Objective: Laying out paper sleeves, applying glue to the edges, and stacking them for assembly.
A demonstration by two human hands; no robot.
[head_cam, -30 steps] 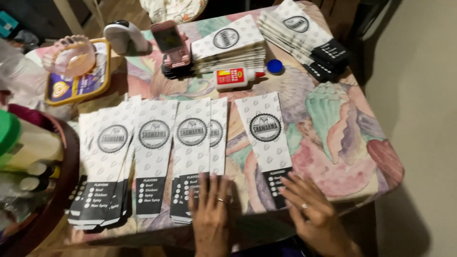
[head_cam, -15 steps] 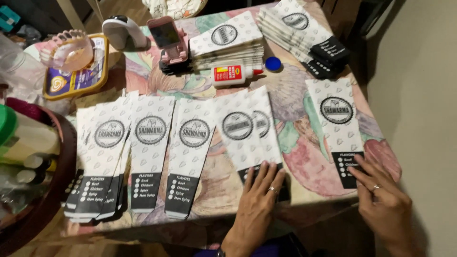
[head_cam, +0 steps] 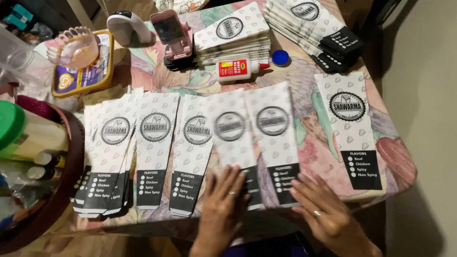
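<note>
Paper sleeves (head_cam: 231, 138), white with a round black emblem and a black band at the near end, lie in an overlapping row along the near edge of the counter (head_cam: 328, 157). Seen from the head camera, the left hand (head_cam: 223, 204) lies flat, fingers spread, on the black end of one blurred sleeve near the middle of the row. The right hand (head_cam: 323, 214) rests open, gripping nothing, on the black end of the next sleeve (head_cam: 273, 128). Flat palms suit sliding thin paper rather than lifting it. One sleeve (head_cam: 350, 128) lies apart at the right. Farther back sit two stacks of sleeves (head_cam: 238, 33), a glue bottle (head_cam: 238, 70) on its side with its blue cap (head_cam: 280, 57) off beside it, a pink phone stand (head_cam: 172, 35) and a yellow tub (head_cam: 85, 71). A basket (head_cam: 52, 190) holds bottles at the left.
</note>
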